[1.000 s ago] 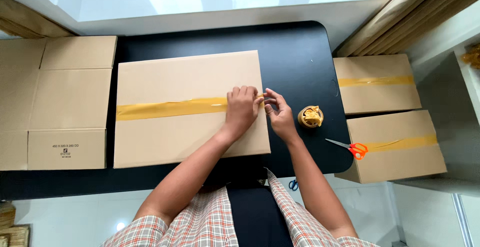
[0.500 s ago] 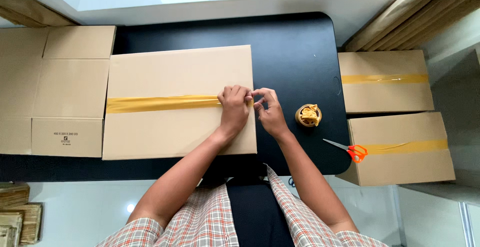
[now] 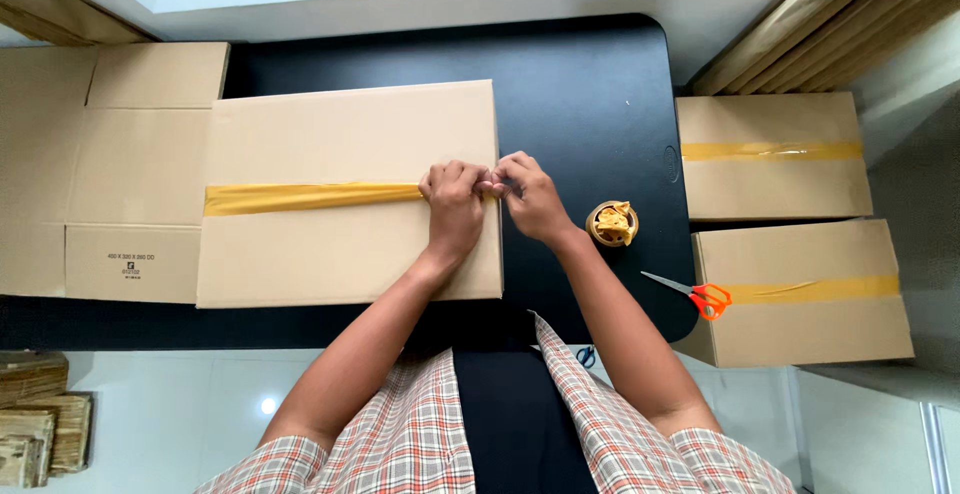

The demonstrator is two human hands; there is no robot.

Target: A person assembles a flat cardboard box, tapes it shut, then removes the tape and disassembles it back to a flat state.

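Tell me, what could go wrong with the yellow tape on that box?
The left hand and right hand pinch the yellow tape right at the edge of the cardboard box, so the end might tear unevenly or stick to the fingers. The strip already looks wrinkled, so it may not seal flat. The orange scissors lie at the black table's edge, blades exposed, near the right forearm; a bump could knock them off.

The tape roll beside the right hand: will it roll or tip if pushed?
The tape roll lies flat on the black table, so it would probably slide, not roll. It looks small and nearly used up, so likely light. Its crumpled loose tape may stick.
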